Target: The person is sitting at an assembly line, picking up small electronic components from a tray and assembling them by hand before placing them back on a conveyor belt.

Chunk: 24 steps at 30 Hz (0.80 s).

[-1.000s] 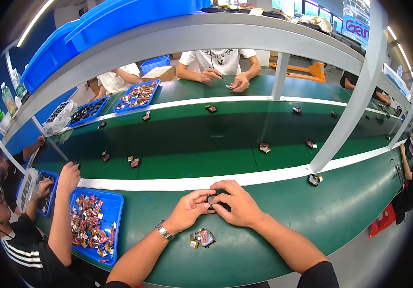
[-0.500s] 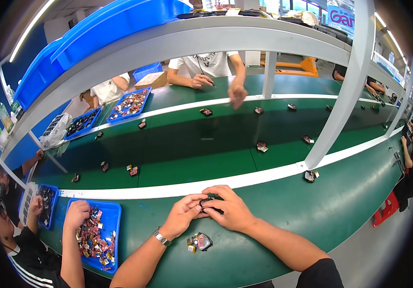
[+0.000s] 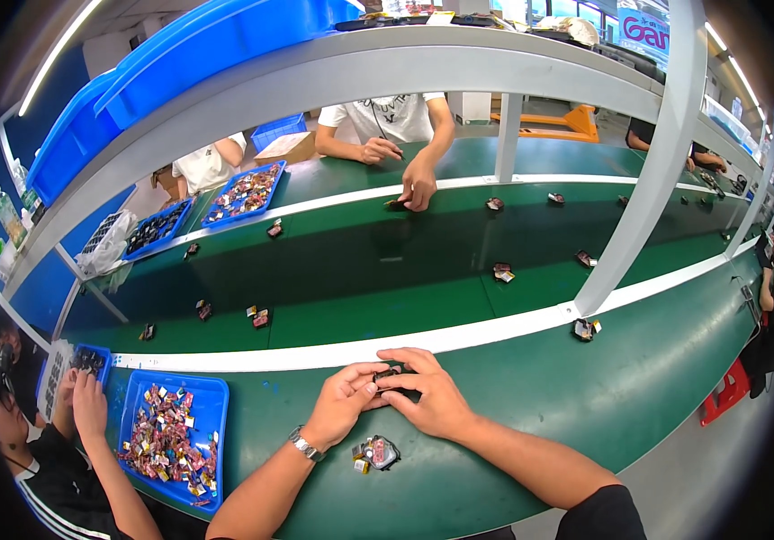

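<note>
A small black plastic casing (image 3: 389,374) is between my two hands, above the green bench near the belt's white rail. My left hand (image 3: 348,394) has its thumb and fingers closed on the casing's left side. From the right, my right hand (image 3: 423,389) curves over it, fingers and thumb pressed to its edge. Most of the casing is hidden by my fingers. Below my hands, on the bench, lies an open casing (image 3: 383,452) with a reddish circuit board and a yellow-and-white piece beside it.
A blue tray (image 3: 225,396) of small circuit boards stands left, beside a co-worker's arm (image 3: 103,441). Several part-filled casings lie on the green belt (image 3: 378,297) beyond the white rail (image 3: 315,356). A grey post (image 3: 634,198) rises at right. Another open casing (image 3: 587,329) sits near its foot.
My hands keep their grip with barely any movement. The left co-worker's hand has moved from the board tray to the black-parts tray. Across the belt, a person's hand has reached a casing. Belt pieces shifted slightly right.
</note>
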Tool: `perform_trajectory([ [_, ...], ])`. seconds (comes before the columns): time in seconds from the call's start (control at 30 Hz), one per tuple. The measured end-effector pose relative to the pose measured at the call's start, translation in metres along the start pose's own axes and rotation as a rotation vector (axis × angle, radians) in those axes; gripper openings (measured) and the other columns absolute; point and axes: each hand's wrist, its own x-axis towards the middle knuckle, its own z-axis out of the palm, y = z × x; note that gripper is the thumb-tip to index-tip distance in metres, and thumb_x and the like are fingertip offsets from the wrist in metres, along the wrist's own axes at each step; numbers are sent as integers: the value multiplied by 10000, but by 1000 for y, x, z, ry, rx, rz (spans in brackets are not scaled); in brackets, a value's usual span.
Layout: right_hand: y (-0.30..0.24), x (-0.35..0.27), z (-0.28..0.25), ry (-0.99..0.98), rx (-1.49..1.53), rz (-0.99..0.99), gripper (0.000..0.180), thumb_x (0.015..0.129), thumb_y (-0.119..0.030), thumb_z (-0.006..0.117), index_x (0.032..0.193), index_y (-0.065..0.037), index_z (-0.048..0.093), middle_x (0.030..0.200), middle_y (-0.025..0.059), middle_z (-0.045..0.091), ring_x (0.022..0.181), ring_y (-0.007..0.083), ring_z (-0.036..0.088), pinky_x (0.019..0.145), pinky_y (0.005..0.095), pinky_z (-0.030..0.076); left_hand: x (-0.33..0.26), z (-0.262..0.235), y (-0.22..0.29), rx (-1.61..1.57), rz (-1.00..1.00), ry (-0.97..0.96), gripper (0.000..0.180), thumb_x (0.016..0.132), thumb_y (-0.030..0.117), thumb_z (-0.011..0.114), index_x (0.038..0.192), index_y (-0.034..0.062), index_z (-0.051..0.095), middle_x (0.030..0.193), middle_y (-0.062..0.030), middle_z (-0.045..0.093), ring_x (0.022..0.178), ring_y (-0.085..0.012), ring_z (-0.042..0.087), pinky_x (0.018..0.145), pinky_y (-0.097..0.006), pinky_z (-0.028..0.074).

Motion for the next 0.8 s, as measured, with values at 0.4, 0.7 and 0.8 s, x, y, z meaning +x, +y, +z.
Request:
perform_trajectory([
  [0.4, -4, 6, -5, 143, -199, -225, 199, 743, -38, 746, 927, -65, 674, 1084, 83, 612, 1040, 289, 580, 823, 372, 522, 0, 4, 5, -3, 3, 47, 306, 1025, 44, 435, 1322, -22, 465, 1243, -128, 605, 1142, -202, 611, 991, -355, 529],
  [0.7, -10, 8, -1, 150, -327, -300, 233, 707, -17, 748, 921, -70, 673, 939, 50, 609, 852, 233, 603, 689, 329, 531, -1, 6, 8, 11, -30, 69, 303, 1023, 30, 425, 1320, -13, 468, 1263, -128, 595, 1157, -203, 602, 985, -348, 534],
  [0.8, -8, 6, 2, 167, -388, -278, 225, 714, -28, 753, 923, -62, 675, 937, 53, 606, 846, 232, 605, 689, 325, 533, 0, 9, 8, -19, -19, 68, 298, 1013, 44, 459, 1306, -10, 481, 1228, -128, 616, 1129, -204, 621, 968, -359, 544],
])
